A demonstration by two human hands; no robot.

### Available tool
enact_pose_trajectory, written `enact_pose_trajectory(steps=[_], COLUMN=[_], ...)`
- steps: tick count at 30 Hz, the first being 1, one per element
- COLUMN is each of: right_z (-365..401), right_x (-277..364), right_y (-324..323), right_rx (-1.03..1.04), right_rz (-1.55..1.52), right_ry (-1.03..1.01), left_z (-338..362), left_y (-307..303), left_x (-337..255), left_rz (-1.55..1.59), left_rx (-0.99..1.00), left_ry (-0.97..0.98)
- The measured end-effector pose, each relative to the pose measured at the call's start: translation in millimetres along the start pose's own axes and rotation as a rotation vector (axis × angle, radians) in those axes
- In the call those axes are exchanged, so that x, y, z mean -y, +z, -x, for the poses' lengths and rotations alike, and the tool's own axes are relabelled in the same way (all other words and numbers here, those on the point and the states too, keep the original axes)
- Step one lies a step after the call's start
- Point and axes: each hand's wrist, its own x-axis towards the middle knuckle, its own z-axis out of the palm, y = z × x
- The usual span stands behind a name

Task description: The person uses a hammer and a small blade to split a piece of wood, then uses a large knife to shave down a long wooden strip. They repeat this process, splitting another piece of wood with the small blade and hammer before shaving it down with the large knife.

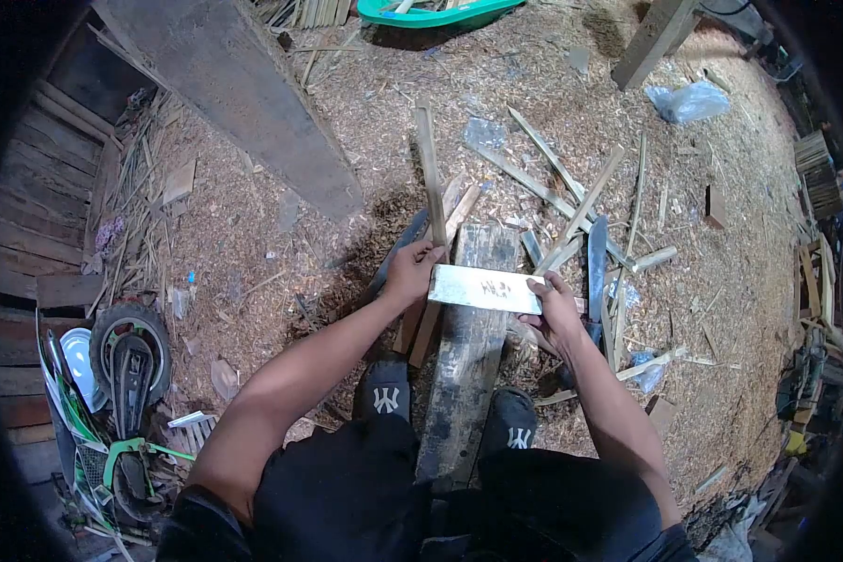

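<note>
A pale, flat wooden board (pixel 482 288) with dark markings lies crosswise above a worn wooden bench (pixel 464 384) between my legs. My right hand (pixel 556 309) grips the board's right end, thumb on top. At its left end, my left hand (pixel 412 274) is closed around the near end of a thin wooden strip (pixel 429 169), which points away from me. Whether the left fingers also hold the board is hidden. Just right of my right hand is a long dark blade-like object (pixel 597 267). More wooden strips (pixel 585 206) lie beyond it.
Wood shavings cover the floor (pixel 365 122). A thick wooden post (pixel 244 103) stands at upper left, another post (pixel 656 42) at upper right. A green basin (pixel 440 14) sits at the back, a plastic bag (pixel 688 101) at right, and a motorbike wheel (pixel 131 351) at left.
</note>
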Motion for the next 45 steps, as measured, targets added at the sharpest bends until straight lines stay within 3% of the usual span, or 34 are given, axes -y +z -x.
enact_pose_trajectory(steps=[5, 8, 10, 26, 38, 40, 45], right_z=[-2, -4, -4, -13, -12, -15, -13], right_x=[-1, -2, -1, -4, -9, -11, -11], right_y=[0, -2, -1, -6, -3, -4, -2], right_rx=[-0.025, -0.016, -0.002, -0.033, -0.052, -0.050, -0.070], right_rz=[0.018, 0.014, 0.004, -0.065, -0.081, -0.073, -0.097], right_ry=[-0.007, -0.011, -0.016, 0.024, -0.006, -0.014, -0.024], left_z=[-6, -4, -2, -5, 8, 8, 6], left_y=[5, 0, 1, 6, -3, -4, -4], left_x=[20, 12, 13, 31, 3, 2, 13], left_rz=[0.037, 0.039, 0.054, 0.030, -0.028, -0.004, 0.035], left_rx=[-0.029, 0.013, -0.006, 0.059, 0.077, 0.128, 0.149], left_ry=[0.023, -0.107, -0.034, -0.036, 0.048, -0.053, -0.059])
